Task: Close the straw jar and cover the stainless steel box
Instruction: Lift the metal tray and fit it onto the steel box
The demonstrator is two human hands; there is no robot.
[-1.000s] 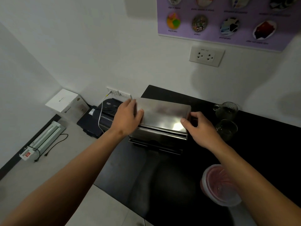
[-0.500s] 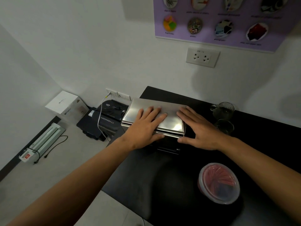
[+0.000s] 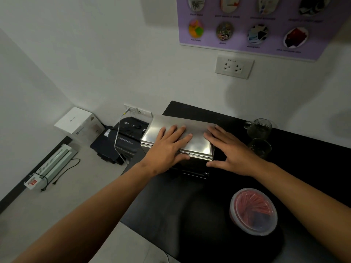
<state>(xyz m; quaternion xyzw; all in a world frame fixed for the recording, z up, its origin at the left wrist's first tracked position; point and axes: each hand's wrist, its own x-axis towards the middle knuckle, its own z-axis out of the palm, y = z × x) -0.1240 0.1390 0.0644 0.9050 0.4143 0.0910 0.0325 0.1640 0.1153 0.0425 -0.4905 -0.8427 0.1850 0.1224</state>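
The stainless steel box (image 3: 191, 164) stands at the far left of the black counter (image 3: 190, 215), with its flat steel lid (image 3: 197, 130) lying on top. My left hand (image 3: 169, 147) lies flat on the lid's left half, fingers spread. My right hand (image 3: 231, 150) rests flat at the lid's right edge, fingers apart, thumb down beside the box. The straw jar (image 3: 253, 211), a round clear tub of red straws with a clear lid on it, sits near the counter's front right, apart from both hands.
Two glass mugs (image 3: 259, 128) stand right of the box, close to my right hand. Below the counter's left end sit a black shredder (image 3: 125, 139) with a white cable, a white carton (image 3: 79, 122) and a laminator (image 3: 53, 162) on the floor. A wall socket (image 3: 234, 67) is above.
One second ago both hands gripped the lid's ends while setting it on the box. Now they lie flat on top of it, and the view has shifted slightly.
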